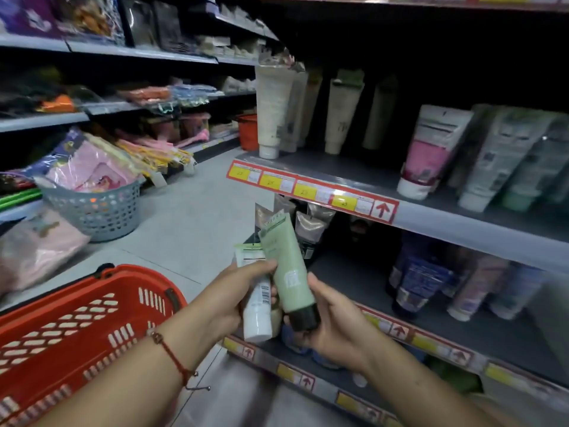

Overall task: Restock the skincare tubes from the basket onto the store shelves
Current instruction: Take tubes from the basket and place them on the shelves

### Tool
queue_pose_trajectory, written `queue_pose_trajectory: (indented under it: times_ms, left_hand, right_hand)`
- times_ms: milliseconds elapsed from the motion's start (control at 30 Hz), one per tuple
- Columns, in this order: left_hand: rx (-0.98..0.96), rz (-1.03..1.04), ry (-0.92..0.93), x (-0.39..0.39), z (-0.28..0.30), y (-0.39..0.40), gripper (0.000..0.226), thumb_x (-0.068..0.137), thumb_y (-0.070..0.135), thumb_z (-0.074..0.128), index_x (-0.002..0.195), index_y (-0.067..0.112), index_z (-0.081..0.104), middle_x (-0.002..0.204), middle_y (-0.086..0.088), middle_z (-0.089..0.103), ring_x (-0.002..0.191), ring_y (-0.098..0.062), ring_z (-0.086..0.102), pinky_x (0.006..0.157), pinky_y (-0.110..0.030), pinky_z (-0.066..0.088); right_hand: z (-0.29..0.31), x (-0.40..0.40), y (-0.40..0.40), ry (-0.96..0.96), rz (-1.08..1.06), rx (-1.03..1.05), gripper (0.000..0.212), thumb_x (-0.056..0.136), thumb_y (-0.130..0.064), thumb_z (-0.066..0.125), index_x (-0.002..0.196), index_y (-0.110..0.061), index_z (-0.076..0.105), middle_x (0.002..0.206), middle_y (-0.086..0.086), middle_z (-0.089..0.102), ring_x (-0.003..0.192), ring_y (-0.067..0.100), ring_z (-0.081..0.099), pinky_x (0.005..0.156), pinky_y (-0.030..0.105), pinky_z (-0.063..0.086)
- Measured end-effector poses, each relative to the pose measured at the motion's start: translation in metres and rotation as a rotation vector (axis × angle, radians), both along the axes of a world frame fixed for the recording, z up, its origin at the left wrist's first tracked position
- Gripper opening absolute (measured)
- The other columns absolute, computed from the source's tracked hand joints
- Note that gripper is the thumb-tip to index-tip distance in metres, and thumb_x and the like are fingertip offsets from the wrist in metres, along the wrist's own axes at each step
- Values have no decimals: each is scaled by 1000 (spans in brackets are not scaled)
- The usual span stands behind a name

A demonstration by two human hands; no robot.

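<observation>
Holding two tubes: white tube (257,306), green tube (288,269).

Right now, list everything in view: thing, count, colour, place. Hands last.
green tube: one, pale green with black cap, cap down, between both hands
white tube: one, white with barcode, in the left hand's grip
shopping basket: one, red, lower left beside the left forearm
shelf tubes: several, cream, pink-and-white and grey, upper shelf on the right
dark tubes: several, blue and purple, shelf below
price strip: one, red with yellow tags, upper shelf edge
grey basket: one, grey, on the floor at left, holding pink packs
bracelet: one, red, left wrist
left hand: grips the white tube
right hand: holds the green tube's cap end
</observation>
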State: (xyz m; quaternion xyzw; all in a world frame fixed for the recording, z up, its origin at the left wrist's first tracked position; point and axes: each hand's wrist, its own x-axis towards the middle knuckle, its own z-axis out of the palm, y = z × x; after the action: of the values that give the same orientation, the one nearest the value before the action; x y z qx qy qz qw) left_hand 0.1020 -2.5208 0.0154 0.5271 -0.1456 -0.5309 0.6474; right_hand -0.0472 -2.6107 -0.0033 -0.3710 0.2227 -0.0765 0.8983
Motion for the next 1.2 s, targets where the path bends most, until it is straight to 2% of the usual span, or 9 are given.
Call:
queue_pose_trajectory:
  times_ms: [100,200,300,400,600,767,867,967,1200]
  left_hand:
    - [-46,29,-56,-6,1,4,36,86,10,69,119,2,57,70,-17,64,54,-25,59,50,-32,54]
    - [-105,38,-86,-10,9,7,31,86,6,67,115,-2,60,85,-22,66,66,-28,61,59,-36,55]
    - [-168,67,-55,-5,20,7,30,84,2,66,113,1,60,81,-18,65,62,-25,63,62,-33,54]
    - [-219,95,4,2,35,8,29,82,-4,64,110,2,59,79,-17,64,61,-23,65,57,-31,56]
    - [-271,98,78,12,51,7,23,82,-6,62,104,1,60,74,-17,63,56,-20,64,51,-28,56]
    - [-257,88,84,20,49,-2,29,80,-4,63,109,-2,59,68,-17,63,52,-21,63,50,-28,55]
    - [-252,74,62,26,47,-6,32,80,-4,64,112,-5,58,68,-18,65,54,-22,64,53,-29,55]
    - [-258,65,63,31,47,-9,36,80,-5,64,116,-8,56,71,-20,63,54,-23,64,52,-30,56]
    - [-261,111,45,37,48,-11,32,81,-5,65,112,-1,62,78,-18,69,58,-21,69,54,-31,60]
  right_hand:
    - [-1,-8,4,20,93,-150,59,71,-43,83,119,-12,69,114,10,66,96,21,64,77,33,49]
    - [4,-13,5,40,69,-312,68,62,-34,89,121,-8,66,126,19,63,109,28,62,95,42,48]
    - [37,-11,5,39,-86,-534,50,74,-20,81,120,-5,65,116,17,69,103,25,68,83,32,56]
    - [87,2,-1,62,-265,-791,41,83,-16,72,123,-14,62,109,3,74,101,18,70,86,32,55]
    - [169,57,-53,103,-629,-1090,43,76,-23,82,112,-20,60,106,-5,71,95,12,68,82,27,55]
    - [174,107,-156,490,-883,-1116,34,72,-25,82,95,-8,63,94,8,69,83,22,64,82,36,55]
    - [162,112,-198,713,-945,-1092,47,74,-27,80,111,-2,65,113,14,70,99,28,68,87,38,57]
    - [154,111,-210,756,-1036,-1050,75,69,-30,85,129,-1,51,125,15,63,111,31,63,91,42,55]
    - [150,113,-218,796,-1033,-1043,70,79,-22,78,136,0,45,132,15,57,117,32,58,91,34,50]
